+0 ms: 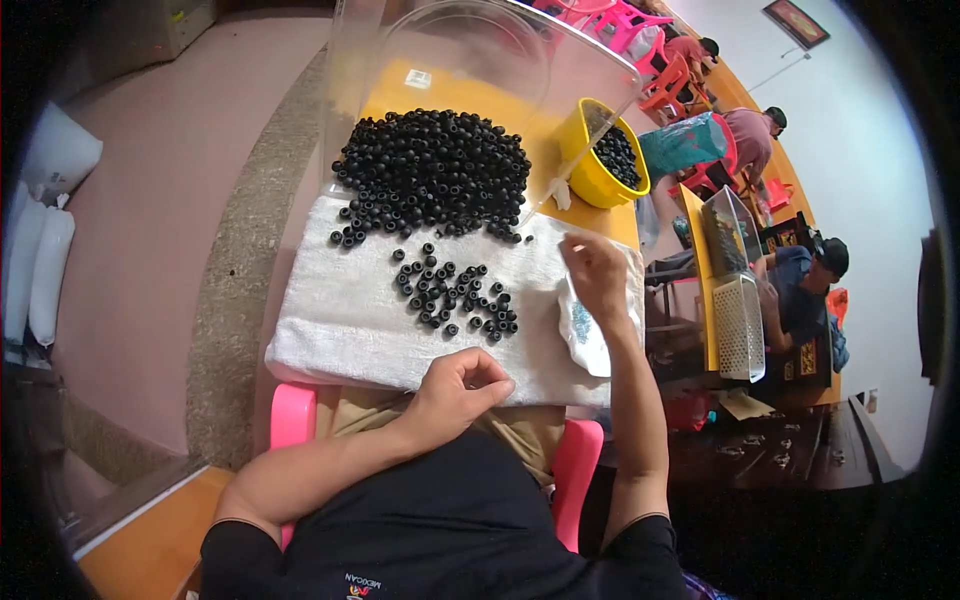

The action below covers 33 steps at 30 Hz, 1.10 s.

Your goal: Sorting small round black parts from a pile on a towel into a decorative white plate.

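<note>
My left hand point(462, 392) hovers at the near edge of a white towel point(335, 335), thumb and forefinger pressed together; anything pinched there is too small to make out. My right hand point(598, 280) is at the towel's right side, fingers curled closed, contents hidden. Under its wrist lies a white cloth or paper point(590, 350) holding tiny blue bits point(581, 322). Small round black pieces with holes, like beads point(440, 290), lie scattered on the towel between my hands. Behind them a large heap of the same black pieces point(435, 165) spills from a clear plastic bin point(460, 60).
A yellow tub point(600, 185) with more black pieces stands right of the bin. Pink chair arms point(575, 470) flank me. Farther right, a person in a dark cap point(805, 295) sits by a white perforated basket point(740, 325); other people sit beyond. White sacks point(48, 270) stand at left.
</note>
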Available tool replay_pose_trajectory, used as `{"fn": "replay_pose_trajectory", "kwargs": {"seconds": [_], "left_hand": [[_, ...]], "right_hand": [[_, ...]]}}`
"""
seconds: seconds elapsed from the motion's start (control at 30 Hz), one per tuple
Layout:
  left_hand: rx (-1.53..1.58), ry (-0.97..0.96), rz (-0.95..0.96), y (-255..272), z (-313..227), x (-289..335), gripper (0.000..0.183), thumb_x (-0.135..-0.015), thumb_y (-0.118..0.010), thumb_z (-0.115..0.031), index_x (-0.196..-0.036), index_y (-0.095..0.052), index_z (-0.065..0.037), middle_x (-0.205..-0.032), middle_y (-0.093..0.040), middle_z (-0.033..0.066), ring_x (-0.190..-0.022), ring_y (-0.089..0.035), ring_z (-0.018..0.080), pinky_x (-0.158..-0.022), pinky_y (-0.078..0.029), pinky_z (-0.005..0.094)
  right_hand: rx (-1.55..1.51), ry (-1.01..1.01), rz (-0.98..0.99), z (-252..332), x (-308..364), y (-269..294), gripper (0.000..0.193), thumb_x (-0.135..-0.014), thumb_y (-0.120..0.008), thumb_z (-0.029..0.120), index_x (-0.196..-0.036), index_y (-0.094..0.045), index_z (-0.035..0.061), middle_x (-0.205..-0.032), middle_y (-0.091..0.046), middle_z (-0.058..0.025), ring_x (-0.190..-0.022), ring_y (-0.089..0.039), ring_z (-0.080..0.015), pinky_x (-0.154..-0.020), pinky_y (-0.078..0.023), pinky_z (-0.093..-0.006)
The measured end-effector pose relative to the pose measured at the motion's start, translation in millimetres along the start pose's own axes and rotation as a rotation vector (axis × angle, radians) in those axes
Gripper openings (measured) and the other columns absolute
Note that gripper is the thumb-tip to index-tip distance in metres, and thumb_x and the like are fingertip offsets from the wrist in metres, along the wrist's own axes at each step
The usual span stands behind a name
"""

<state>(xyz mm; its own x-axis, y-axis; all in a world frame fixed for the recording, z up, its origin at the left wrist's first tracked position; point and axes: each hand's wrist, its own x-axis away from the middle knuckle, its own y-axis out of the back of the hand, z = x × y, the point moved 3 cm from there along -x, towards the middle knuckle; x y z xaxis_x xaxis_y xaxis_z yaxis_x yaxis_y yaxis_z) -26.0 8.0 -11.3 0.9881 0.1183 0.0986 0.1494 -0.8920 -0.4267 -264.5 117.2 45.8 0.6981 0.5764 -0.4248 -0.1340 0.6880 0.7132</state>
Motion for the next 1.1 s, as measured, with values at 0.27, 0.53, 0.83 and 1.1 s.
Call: {"fn": "replay_pose_trajectory", "kwargs": {"seconds": [0.27, 0.53, 0.83, 1.1], "left_hand": [[-0.005, 0.0, 0.029, -3.7, 1.5, 0.8, 0.011, -0.087, -0.07, -0.01, -0.09, -0.062, -0.003, -0.081, -0.061, -0.0031, -0.072, -0.053, 0.002, -0.066, -0.045, 0.0194], [-0.023, -0.011, 0.029, -3.1, -2.1, 1.2, 0.012, -0.088, -0.07, -0.011, -0.09, -0.062, -0.003, -0.081, -0.061, -0.0034, -0.073, -0.053, 0.0018, -0.066, -0.045, 0.0192], [-0.022, -0.015, 0.028, -1.1, -1.1, -0.3, 0.011, -0.088, -0.07, -0.01, -0.091, -0.061, -0.003, -0.082, -0.062, -0.0024, -0.074, -0.055, 0.0023, -0.066, -0.046, 0.0197], [0.188, 0.076, -0.114, 5.5, -0.5, -3.7, 0.016, -0.089, -0.069, -0.012, -0.098, -0.059, -0.004, -0.082, -0.062, 0.0, -0.071, -0.057, 0.0054, -0.066, -0.049, 0.0207]], "right_hand": [[-0.075, 0.06, 0.358, 54.3, 30.1, -32.7, 0.018, -0.079, -0.073, 0.003, -0.096, -0.068, 0.0003, -0.096, -0.069, -0.0108, -0.074, -0.068, -0.0211, -0.065, -0.054, -0.0304], [0.198, 0.128, 0.532, 53.9, 27.7, -45.7, 0.02, -0.081, -0.066, 0.012, -0.099, -0.07, 0.0045, -0.095, -0.067, -0.0133, -0.082, -0.068, -0.0291, -0.074, -0.053, -0.0364], [0.272, 0.072, 0.541, 65.2, 28.3, -55.5, 0.02, -0.08, -0.067, 0.017, -0.096, -0.07, 0.0062, -0.091, -0.066, -0.0129, -0.088, -0.064, -0.032, -0.079, -0.051, -0.0406], [-0.082, 0.173, 0.202, 79.2, 64.0, -24.1, 0.023, -0.072, -0.075, -0.001, -0.093, -0.067, 0.0015, -0.089, -0.068, -0.0127, -0.084, -0.067, -0.0276, -0.072, -0.053, -0.0334]]}}
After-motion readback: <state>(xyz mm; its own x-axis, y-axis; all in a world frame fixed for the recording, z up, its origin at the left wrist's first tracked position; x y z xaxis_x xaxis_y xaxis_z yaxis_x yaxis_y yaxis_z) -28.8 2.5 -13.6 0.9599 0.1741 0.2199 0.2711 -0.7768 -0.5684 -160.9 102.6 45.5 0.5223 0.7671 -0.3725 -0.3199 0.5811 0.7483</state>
